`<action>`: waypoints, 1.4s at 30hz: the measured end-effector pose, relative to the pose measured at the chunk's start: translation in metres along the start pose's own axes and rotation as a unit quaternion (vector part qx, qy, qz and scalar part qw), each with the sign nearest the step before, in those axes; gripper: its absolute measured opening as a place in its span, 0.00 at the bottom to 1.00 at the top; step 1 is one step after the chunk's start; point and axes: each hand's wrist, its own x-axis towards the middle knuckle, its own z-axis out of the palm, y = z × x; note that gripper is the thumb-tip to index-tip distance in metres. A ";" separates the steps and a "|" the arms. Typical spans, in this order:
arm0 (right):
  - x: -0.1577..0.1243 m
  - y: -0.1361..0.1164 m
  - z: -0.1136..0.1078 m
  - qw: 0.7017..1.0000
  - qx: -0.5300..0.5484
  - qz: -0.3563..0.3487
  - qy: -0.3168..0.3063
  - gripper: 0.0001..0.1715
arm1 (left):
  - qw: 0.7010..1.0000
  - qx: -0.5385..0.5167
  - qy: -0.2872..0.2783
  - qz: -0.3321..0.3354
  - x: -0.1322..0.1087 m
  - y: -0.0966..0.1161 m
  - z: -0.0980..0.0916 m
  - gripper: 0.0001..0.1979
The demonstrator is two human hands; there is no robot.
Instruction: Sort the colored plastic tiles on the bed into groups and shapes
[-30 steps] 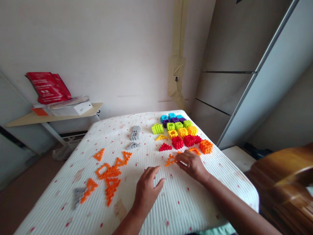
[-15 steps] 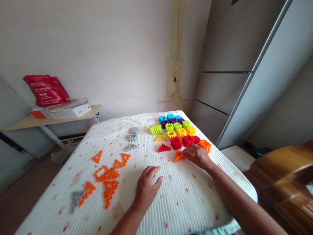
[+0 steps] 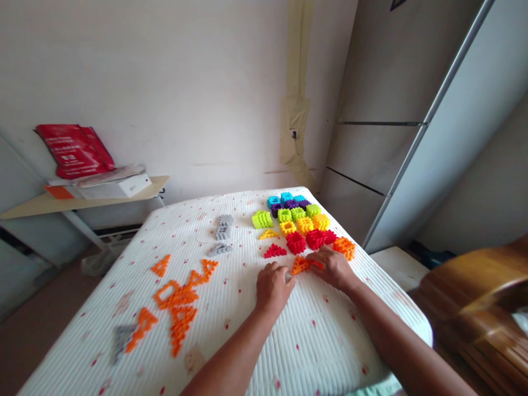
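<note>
My right hand point(image 3: 331, 268) is gripping orange interlocking pieces point(image 3: 300, 265); my left hand point(image 3: 274, 286) is curving loosely, thumb parted, just beside them.

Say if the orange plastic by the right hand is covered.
Partly covered: the right hand overlaps the orange plastic, whose left end shows.

toothed orange openwork pieces point(image 3: 299, 266), partly hidden, sit near the red triangle point(image 3: 275, 251)
</note>
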 end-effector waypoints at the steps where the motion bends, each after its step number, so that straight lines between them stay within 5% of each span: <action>1: 0.000 0.000 0.000 1.000 -0.001 0.005 -0.002 0.10 | 1.000 0.011 -0.001 0.004 0.001 0.001 0.000 0.07; 19: 0.000 -0.004 0.007 1.000 0.001 -0.006 0.026 0.08 | 0.999 0.030 0.009 0.025 0.004 0.003 0.008 0.07; 26: -0.005 0.002 0.010 0.990 -0.027 -0.096 0.103 0.12 | 1.000 -0.008 0.026 0.005 -0.004 0.001 0.006 0.06; 31: -0.009 0.002 0.006 0.969 -0.031 -0.134 0.206 0.10 | 0.998 -0.005 0.060 -0.014 -0.015 -0.037 -0.017 0.09; 36: -0.007 -0.006 0.007 0.960 -0.019 -0.146 0.240 0.08 | 0.971 0.138 0.108 -0.166 -0.018 -0.104 -0.065 0.12; 42: -0.006 -0.005 0.011 0.961 -0.018 -0.155 0.227 0.08 | 0.946 0.187 0.050 -0.259 -0.022 -0.138 -0.082 0.13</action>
